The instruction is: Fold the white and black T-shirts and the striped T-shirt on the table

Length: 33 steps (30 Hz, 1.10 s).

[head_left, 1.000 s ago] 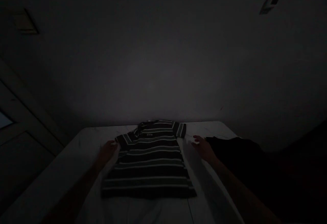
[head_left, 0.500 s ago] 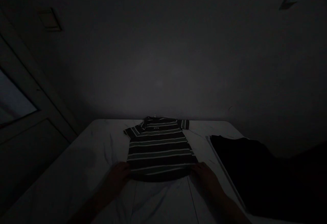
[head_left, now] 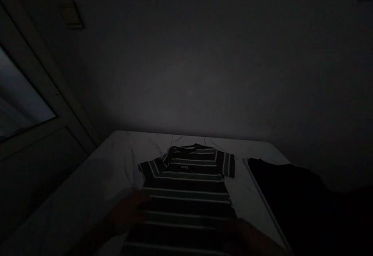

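The shirt (head_left: 186,178) is dark, maybe black or dark green, and it has thin white stripes going across. The sheet (head_left: 96,178) under it is white with faint grey lines. The cloth (head_left: 285,197) looks all black. The wall (head_left: 186,73) is grey.

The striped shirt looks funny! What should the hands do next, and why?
Probably lay the near end of the striped shirt down flat. Your left hand and right hand are both at that end, while the collar and sleeves already lie spread out.
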Each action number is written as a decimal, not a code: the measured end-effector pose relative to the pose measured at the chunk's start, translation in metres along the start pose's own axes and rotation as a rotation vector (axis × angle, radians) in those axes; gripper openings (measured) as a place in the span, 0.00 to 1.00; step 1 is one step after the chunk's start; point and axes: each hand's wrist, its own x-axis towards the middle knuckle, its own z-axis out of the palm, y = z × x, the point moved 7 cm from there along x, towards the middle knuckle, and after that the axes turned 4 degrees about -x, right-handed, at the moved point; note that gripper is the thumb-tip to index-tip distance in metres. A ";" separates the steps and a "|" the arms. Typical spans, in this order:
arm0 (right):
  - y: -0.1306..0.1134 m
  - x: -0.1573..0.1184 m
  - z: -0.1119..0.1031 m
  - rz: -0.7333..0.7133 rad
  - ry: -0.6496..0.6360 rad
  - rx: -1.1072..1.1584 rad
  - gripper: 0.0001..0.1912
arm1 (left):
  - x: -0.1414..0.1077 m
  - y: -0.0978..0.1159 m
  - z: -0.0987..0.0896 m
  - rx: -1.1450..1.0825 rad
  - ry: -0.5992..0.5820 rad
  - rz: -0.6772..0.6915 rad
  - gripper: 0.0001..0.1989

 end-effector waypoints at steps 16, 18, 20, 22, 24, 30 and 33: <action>-0.070 0.377 -0.072 -0.256 0.010 -0.326 0.22 | 0.103 -0.036 -0.027 0.410 0.288 -0.017 0.15; -0.062 0.386 -0.070 -0.260 -0.038 -0.309 0.17 | 0.104 -0.042 -0.040 0.290 0.352 -0.033 0.15; -0.054 0.394 -0.074 -0.257 -0.047 -0.277 0.13 | 0.108 -0.057 -0.062 0.117 0.450 -0.089 0.15; -0.047 0.400 -0.082 -0.251 -0.006 -0.235 0.10 | 0.116 -0.077 -0.085 -0.059 0.536 -0.149 0.15; -0.040 0.405 -0.088 -0.235 0.062 -0.194 0.09 | 0.127 -0.097 -0.102 -0.216 0.590 -0.197 0.14; -0.022 0.414 -0.087 -0.155 0.221 -0.163 0.13 | 0.149 -0.137 -0.115 -0.359 0.676 -0.213 0.17; -0.020 0.414 -0.081 -0.139 0.293 -0.174 0.17 | 0.151 -0.143 -0.117 -0.259 0.740 -0.183 0.17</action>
